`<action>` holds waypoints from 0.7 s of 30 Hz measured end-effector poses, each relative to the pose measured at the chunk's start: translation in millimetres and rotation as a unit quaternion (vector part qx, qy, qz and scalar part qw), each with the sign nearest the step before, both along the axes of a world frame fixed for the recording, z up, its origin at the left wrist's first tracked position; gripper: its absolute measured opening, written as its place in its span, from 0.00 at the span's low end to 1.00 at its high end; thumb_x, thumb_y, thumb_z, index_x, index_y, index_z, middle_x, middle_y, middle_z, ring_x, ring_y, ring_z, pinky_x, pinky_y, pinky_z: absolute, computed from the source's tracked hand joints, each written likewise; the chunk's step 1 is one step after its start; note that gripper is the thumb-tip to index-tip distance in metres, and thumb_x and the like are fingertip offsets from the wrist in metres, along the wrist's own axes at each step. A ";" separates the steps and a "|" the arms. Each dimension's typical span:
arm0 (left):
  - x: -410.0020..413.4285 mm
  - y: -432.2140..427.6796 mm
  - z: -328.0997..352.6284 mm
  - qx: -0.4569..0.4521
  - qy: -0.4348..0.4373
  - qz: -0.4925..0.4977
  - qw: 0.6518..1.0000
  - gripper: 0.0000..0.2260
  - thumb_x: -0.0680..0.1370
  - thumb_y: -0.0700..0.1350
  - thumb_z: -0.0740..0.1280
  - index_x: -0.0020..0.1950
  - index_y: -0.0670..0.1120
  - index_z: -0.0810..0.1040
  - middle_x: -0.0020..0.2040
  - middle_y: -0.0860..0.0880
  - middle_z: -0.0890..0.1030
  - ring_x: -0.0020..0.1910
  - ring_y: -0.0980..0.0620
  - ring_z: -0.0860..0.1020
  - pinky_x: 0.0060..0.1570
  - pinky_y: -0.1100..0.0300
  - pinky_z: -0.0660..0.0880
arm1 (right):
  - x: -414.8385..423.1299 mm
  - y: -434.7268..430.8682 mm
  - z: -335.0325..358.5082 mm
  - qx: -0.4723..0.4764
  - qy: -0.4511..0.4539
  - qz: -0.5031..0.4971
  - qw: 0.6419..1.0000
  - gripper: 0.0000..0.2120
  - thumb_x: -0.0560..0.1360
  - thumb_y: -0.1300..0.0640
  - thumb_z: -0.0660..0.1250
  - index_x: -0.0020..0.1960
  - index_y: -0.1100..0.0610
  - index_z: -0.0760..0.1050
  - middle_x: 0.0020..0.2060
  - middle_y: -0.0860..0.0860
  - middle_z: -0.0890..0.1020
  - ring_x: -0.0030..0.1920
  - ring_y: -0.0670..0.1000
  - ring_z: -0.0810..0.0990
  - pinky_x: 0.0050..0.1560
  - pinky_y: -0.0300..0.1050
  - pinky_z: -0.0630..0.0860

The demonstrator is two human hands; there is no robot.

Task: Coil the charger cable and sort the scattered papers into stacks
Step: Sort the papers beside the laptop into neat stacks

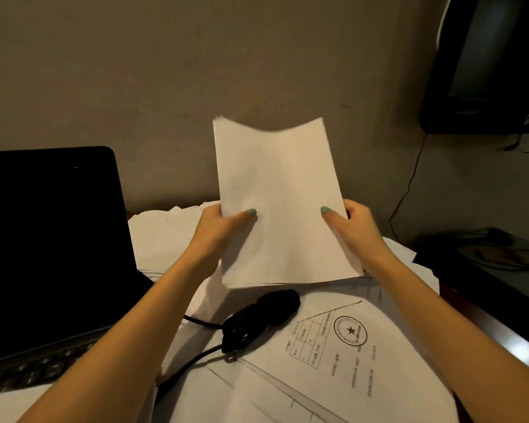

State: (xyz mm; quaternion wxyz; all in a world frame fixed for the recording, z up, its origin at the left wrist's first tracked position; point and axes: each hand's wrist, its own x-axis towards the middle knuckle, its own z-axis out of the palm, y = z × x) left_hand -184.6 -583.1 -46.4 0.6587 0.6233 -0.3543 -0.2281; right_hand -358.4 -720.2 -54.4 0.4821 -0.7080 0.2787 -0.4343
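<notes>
Gripping a sheaf of papers point(280, 206) upright, left hand point(219, 228) and right hand point(353, 225) squared it; charger cable point(258, 317) lay coiled near, loose sheets point(333, 361) remained.

Both hands point(287, 227) hold a paper stack point(281, 203) upright above the coiled cable point(260, 319).

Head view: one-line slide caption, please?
Left hand and right hand hold a paper stack upright behind the coiled charger cable, scattered papers around.
</notes>
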 end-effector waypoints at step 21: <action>14.9 5.8 -36.7 0.315 -0.290 0.064 0.901 0.14 0.77 0.51 0.68 0.57 0.43 0.78 0.53 0.46 0.80 0.50 0.43 0.77 0.50 0.51 0.76 | 3.6 -3.1 -16.3 0.091 0.269 0.036 0.958 0.10 0.75 0.59 0.70 0.54 0.56 0.74 0.42 0.48 0.79 0.42 0.47 0.78 0.34 0.39 0.71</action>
